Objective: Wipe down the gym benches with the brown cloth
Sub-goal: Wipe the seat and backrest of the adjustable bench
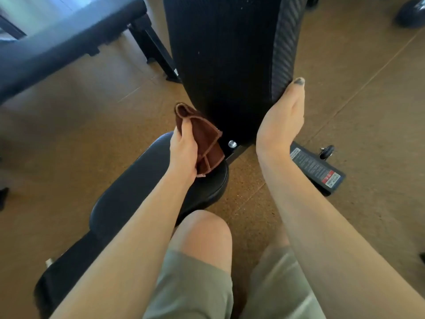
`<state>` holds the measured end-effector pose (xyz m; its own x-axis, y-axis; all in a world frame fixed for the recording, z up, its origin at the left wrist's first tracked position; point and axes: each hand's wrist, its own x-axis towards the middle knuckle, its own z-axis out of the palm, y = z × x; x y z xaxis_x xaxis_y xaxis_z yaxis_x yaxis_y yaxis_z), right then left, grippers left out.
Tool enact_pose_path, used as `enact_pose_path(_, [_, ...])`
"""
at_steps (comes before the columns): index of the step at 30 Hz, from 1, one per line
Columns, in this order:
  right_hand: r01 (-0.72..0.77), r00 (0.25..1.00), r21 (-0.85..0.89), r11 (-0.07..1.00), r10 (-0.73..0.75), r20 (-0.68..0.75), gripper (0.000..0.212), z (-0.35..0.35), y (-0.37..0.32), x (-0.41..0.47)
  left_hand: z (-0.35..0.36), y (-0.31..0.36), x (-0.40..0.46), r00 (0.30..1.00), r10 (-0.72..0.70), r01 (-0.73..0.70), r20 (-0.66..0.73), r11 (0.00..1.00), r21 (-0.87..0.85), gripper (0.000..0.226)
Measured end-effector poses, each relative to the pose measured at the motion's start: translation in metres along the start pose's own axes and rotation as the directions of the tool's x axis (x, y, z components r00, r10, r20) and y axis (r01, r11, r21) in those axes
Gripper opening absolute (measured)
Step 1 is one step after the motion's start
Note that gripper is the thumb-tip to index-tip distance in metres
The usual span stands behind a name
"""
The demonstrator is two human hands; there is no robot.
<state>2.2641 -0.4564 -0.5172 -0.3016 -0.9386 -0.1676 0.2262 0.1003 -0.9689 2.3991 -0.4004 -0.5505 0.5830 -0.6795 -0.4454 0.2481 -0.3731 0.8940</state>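
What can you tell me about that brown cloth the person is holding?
The brown cloth is a small, soft-looking rag, reddish brown, with a lighter stitched hem along its edges. It is bunched and folded, not spread flat. The left hand grips it, thumb across the front, with one corner poking up above the fingers. It hangs beside the lower end of the upright black back pad, just above the round seat pad. Whether it touches either is unclear.

Brown speckled floor [368,93] — dark dumbbell [410,12] far right corner.
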Motion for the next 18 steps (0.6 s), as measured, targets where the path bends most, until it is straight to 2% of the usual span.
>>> enact_pose_path(2, [0.076,0.996,-0.055,0.996,-0.078,-0.043,0.037,-0.001,0.002,0.0,0.016,0.011,0.002,0.999,-0.024,0.02,-0.022,0.983,-0.181,0.038])
enact_pose_path(4, [0.069,0.996,-0.074,0.995,-0.073,-0.055,0.038,0.0,-0.001,0.001,0.035,0.022,0.002,0.998,0.025,-0.04,-0.061,0.967,-0.253,0.045])
enact_pose_path(6, [0.054,0.997,-0.084,0.995,-0.059,-0.057,0.038,0.0,-0.001,0.003,0.051,0.035,-0.001,0.991,0.061,-0.093,-0.118,0.954,-0.286,0.041])
enact_pose_path(8, [0.085,0.994,-0.113,0.99,-0.093,-0.065,0.038,-0.003,-0.003,0.002,0.069,0.044,-0.002,0.983,0.09,-0.135,-0.16,0.946,-0.296,0.036])
enact_pose_path(10, [0.108,0.99,-0.139,0.984,-0.119,-0.072,0.039,-0.003,-0.005,0.0,0.083,0.045,-0.001,0.971,0.124,-0.18,-0.203,0.942,-0.282,0.04])
enact_pose_path(14, [0.063,0.992,-0.192,0.979,-0.083,-0.099,0.04,0.0,-0.009,-0.002,0.098,0.04,0.009,0.897,0.263,-0.339,-0.355,0.925,-0.171,0.045])
enact_pose_path(18, [0.026,0.99,-0.199,0.98,-0.052,-0.129,0.039,0.002,-0.011,-0.005,0.093,0.046,0.035,0.868,0.277,-0.368,-0.412,0.916,-0.16,0.042])
